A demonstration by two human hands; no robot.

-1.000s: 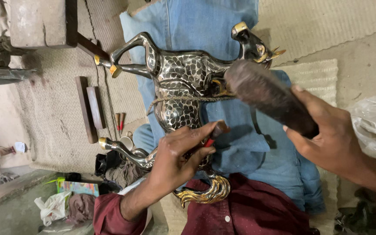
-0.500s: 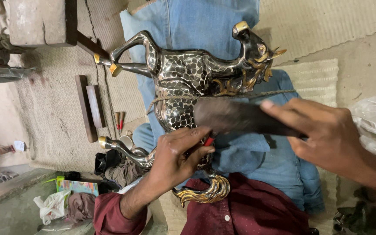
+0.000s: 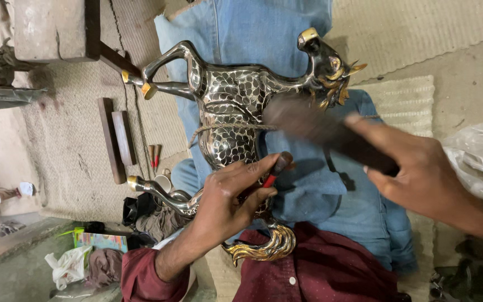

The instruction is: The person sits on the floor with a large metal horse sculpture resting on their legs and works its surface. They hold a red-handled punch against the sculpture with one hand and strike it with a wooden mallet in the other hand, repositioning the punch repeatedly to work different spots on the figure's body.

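A metal horse figurine lies across the person's denim-clad lap. The left hand pinches a red-handled chisel against its scaled flank; the right hand grips a blurred, probably wooden mallet. The horse looks heavy, rigid and slick, best held by its legs.

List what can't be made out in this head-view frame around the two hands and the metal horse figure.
- Mallet in the right hand: motion-blurred, its head shape unclear.
- Chisel tip: hidden under the left hand, so its contact with the metal horse figure is unseen.
- Horse's rear body: covered by the left hand.
- Right forearm: cut off by the frame's right edge.
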